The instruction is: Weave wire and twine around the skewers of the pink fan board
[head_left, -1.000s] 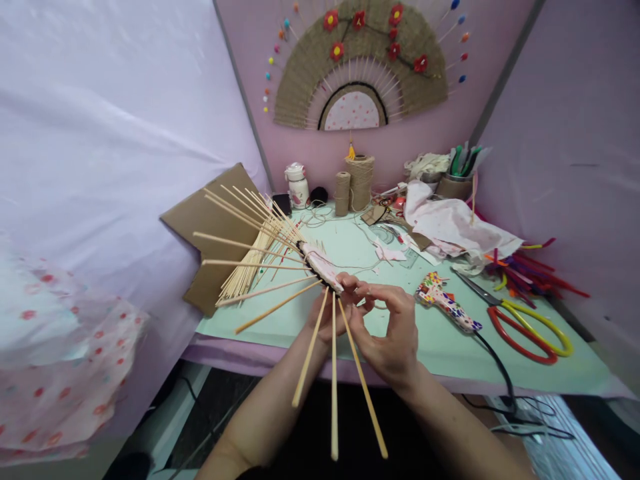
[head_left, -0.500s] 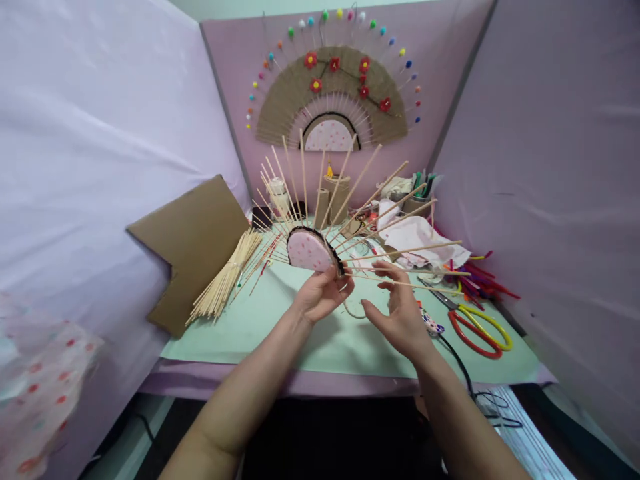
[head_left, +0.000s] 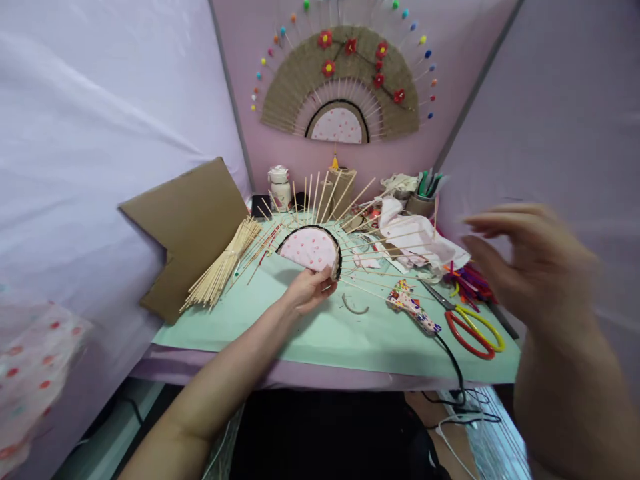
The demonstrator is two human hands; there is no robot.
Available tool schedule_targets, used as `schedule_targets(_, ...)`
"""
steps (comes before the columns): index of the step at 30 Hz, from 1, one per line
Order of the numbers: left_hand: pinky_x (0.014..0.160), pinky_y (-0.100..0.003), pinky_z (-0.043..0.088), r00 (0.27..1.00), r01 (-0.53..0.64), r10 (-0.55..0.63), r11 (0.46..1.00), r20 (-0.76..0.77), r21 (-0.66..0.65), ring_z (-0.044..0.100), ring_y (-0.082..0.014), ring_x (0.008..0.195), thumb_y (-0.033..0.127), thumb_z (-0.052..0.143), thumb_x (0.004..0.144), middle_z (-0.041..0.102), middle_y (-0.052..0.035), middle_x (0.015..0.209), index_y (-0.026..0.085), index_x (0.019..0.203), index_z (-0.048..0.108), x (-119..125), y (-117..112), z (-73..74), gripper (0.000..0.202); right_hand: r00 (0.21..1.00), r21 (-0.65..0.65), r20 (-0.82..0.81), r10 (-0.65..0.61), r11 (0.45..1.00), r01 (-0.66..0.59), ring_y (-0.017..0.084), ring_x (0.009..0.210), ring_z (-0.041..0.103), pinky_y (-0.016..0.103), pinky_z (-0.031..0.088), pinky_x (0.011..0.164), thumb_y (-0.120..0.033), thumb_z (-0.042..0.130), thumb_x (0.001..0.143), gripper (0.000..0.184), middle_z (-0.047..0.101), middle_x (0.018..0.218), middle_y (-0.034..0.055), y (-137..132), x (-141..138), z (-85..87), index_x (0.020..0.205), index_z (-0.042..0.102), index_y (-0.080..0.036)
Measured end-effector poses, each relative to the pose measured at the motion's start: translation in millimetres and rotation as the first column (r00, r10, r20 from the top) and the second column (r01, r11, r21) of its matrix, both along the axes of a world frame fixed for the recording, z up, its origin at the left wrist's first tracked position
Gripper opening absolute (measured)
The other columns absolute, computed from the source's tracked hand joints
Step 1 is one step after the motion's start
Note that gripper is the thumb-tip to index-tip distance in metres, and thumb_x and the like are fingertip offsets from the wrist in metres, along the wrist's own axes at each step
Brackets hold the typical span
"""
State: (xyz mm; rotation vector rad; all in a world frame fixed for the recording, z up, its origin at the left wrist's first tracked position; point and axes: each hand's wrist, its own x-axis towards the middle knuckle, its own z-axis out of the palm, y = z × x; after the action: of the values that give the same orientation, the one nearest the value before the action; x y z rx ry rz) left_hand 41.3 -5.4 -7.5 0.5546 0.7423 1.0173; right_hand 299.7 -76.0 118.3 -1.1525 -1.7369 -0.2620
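My left hand (head_left: 313, 291) grips the lower right corner of a stick fan (head_left: 311, 249), thumb on its front. The fan's half-round base is covered in pink dotted cloth with a dark braided rim, and thin wooden sticks spread out from its curved edge. Up at the right, apart from the table, my right hand (head_left: 533, 267) is blurred by motion; its thumb and fingers stand apart and nothing shows between them. On the table below the fan lies a short curved piece of cord (head_left: 355, 308). A flower-patterned glue gun (head_left: 414, 308) rests to the right, its black cable running off the front edge.
Scissors (head_left: 473, 333) with red and yellow handles lie at the right near pipe cleaners (head_left: 467, 283) and pink cloth (head_left: 423, 237). Left are a stick bundle (head_left: 223, 263) and cardboard (head_left: 193, 227). A bottle (head_left: 279, 189) and twine roll (head_left: 343, 190) stand behind. A finished fan (head_left: 280, 100) hangs on the wall.
My right hand has moved away from the fan, up and to the right, uncovering the glue gun. The fan in my left hand has tipped back and sits slightly lower.
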Motion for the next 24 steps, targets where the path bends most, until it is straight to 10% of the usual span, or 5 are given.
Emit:
schedule_targets(3, 0.068, -0.023, 0.046, 0.997, 0.043, -0.044, 0.999, -0.063, -0.014, 0.059, -0.009, 0.066, 0.026, 0.085, 0.057, 0.065, -0.0011, 0.077, 0.015, 0.085, 0.062, -2, -8, 4.1, 0.038, 0.802, -0.239, 0.434, 0.409, 0.911, -0.336, 0.022, 0.097, 0.057, 0.039, 0.045, 0.085, -0.022, 0.054, 0.088, 0.016, 0.064, 0.103, 0.0085, 32, -38, 20.9, 0.098, 0.067, -0.024)
schedule_targets(9, 0.065, -0.021, 0.043, 0.986, 0.112, -0.113, 0.994, -0.125, -0.018, 0.058, -0.0082, 0.067, 0.03, 0.085, 0.056, 0.065, -0.0006, 0.083, 0.018, 0.095, 0.063, -9, -21, 13.9, 0.046, 0.475, -0.541, 0.521, 0.709, 0.705, -0.458, 0.023, 0.094, 0.051, 0.037, 0.043, 0.082, -0.026, 0.062, 0.084, 0.015, 0.063, 0.097, 0.0102, 97, -85, -7.5, 0.095, 0.069, -0.018)
schedule_targets(16, 0.065, -0.023, 0.042, 0.972, 0.138, -0.139, 0.99, -0.19, -0.019, 0.056, -0.0086, 0.066, 0.034, 0.086, 0.053, 0.064, -0.002, 0.081, 0.015, 0.09, 0.064, -22, -28, 13.1, 0.048, 0.412, -0.645, 0.398, 0.82, 0.569, -0.51, 0.02, 0.088, 0.052, 0.032, 0.04, 0.077, -0.023, 0.054, 0.088, 0.015, 0.065, 0.087, 0.0079, 100, -89, -31.6, 0.083, 0.066, -0.018)
schedule_targets(24, 0.068, -0.024, 0.041, 0.965, 0.163, -0.166, 0.986, -0.204, -0.033, 0.054, -0.0082, 0.064, 0.032, 0.087, 0.051, 0.064, -0.0016, 0.078, 0.015, 0.087, 0.064, -32, -29, 16.3, 0.046, 0.473, -0.726, 0.364, 0.802, 0.563, -0.395, 0.016, 0.074, 0.055, 0.035, 0.031, 0.084, -0.027, 0.051, 0.087, 0.016, 0.065, 0.074, 0.0021, 94, -83, -30.1, 0.081, 0.064, -0.019)
